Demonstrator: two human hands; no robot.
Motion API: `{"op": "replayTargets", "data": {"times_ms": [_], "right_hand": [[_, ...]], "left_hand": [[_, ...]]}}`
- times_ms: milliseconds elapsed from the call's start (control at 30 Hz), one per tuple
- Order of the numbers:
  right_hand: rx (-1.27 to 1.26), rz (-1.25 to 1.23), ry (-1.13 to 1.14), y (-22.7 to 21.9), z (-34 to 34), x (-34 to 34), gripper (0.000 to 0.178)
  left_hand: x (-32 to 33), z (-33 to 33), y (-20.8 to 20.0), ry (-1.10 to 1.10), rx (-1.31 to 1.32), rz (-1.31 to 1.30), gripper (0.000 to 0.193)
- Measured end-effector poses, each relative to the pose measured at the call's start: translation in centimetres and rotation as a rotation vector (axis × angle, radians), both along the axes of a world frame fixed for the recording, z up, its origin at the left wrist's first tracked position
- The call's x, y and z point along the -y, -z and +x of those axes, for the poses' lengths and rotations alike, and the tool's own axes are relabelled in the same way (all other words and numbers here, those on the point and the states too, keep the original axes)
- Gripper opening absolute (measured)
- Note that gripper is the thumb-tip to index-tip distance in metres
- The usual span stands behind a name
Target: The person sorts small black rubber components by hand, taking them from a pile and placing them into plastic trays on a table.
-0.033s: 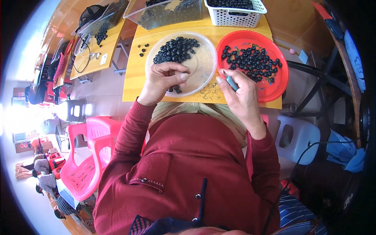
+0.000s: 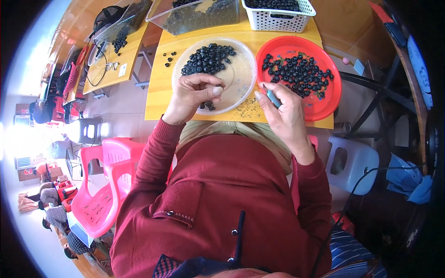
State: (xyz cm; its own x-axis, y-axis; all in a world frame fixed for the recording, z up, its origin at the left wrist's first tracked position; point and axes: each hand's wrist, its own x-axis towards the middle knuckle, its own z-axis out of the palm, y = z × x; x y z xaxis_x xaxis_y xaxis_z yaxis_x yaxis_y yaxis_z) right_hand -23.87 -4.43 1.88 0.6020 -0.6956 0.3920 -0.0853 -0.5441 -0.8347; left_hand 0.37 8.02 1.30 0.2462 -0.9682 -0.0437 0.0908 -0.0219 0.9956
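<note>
My left hand is closed in a pinch over the pale round tray. Between its thumb and fingers shows a bit of one small dark ball, mostly covered. A heap of blue-black, berry-sized balls lies in that tray, with several more below the hand. My right hand grips a small tool with a teal handle, beside the near left rim of the red round tray; the tool's tip is too small to make out. Similar dark balls are spread in the red tray among bits of debris.
At the table's far side stand a clear bin and a white perforated basket, both with dark balls. Crumbs lie on the wooden table between the trays. Pink chairs stand left, a pale stool right.
</note>
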Motion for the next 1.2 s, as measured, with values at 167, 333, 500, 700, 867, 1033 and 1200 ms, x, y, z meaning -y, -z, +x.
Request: {"op": "replayTargets", "data": {"times_ms": [167,333,500,700,867,1033,1200], "right_hand": [[-0.023,0.040,-0.047,-0.3,0.2,-0.3,0.024],[-0.017,0.071,-0.103,0.0,0.6,-0.7,0.025],[0.011,0.055,-0.145,0.4,1.1,-1.4,0.030],[-0.003,0.008,-0.180,-0.5,1.3,-2.0,0.036],[0.080,-0.017,-0.181,-0.5,1.7,-2.5,0.033],[0.096,-0.054,-0.180,-0.1,1.9,-2.6,0.029],[0.110,-0.097,-0.179,0.1,1.7,-2.8,0.031]], "left_hand": [[-0.1,-0.6,0.0,-0.028,-0.278,-0.001,0.020],[-0.1,-1.2,0.8,0.007,-0.463,-0.036,0.022],[-0.1,-2.4,0.5,-0.022,-0.502,-0.005,0.019],[-0.1,-2.8,1.2,0.020,-0.717,-0.026,0.017],[-0.1,-3.7,0.8,0.055,-0.817,-0.043,0.016],[-0.6,-4.3,1.2,0.044,-0.871,-0.042,0.017],[-0.4,-4.7,1.1,0.071,-0.885,-0.068,0.016]]}}
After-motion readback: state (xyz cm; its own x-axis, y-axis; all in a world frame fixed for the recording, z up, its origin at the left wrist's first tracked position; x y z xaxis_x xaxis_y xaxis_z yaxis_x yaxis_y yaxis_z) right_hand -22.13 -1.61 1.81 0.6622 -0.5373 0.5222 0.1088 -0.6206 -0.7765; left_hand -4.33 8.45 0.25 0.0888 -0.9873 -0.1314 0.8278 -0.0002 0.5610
